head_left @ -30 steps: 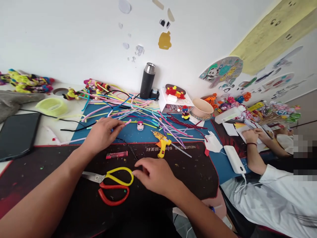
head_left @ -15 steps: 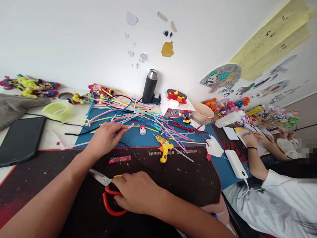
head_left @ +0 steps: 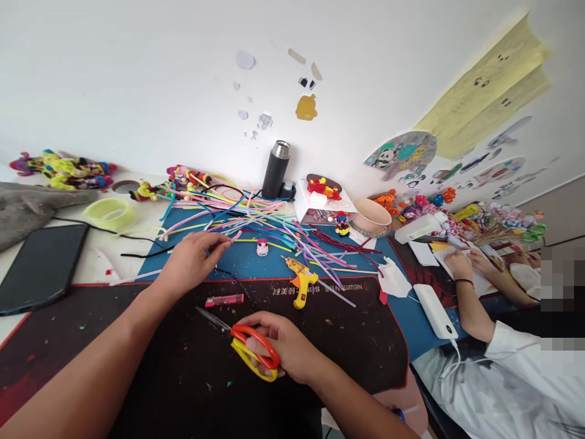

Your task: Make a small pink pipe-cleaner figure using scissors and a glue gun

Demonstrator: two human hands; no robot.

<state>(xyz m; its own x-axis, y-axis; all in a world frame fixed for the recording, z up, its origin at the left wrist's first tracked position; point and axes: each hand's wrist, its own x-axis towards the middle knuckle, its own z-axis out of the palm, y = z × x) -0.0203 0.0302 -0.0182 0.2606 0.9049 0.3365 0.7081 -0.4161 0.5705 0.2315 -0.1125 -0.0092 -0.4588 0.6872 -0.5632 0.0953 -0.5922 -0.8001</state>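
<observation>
My left hand [head_left: 194, 255] pinches a short pink stem [head_left: 236, 236] above the front of the pipe cleaner pile [head_left: 228, 210]. Lower down, over the dark mat [head_left: 192, 360], my right hand [head_left: 278, 347] is wrapped around the red and yellow handles of the scissors [head_left: 253, 350]; the blades point to the upper left and look closed. Between the hands lies a pink-red cutter-like item [head_left: 223, 300]. A small pink and white figure [head_left: 262, 247] stands on the blue surface, left of the yellow glue gun [head_left: 301, 280].
Behind are a black thermos [head_left: 276, 169], a white box [head_left: 320, 210] and a beige bowl [head_left: 372, 216]. At left lie a dark phone [head_left: 43, 265] and yellow-green coil [head_left: 109, 213]. A white power bank [head_left: 435, 311] lies beside another person's arm [head_left: 473, 305].
My right hand has turned the scissors over and moved them right, with the blades now together. My left hand stays near the pile with the pink stem. The view has tilted up slightly.
</observation>
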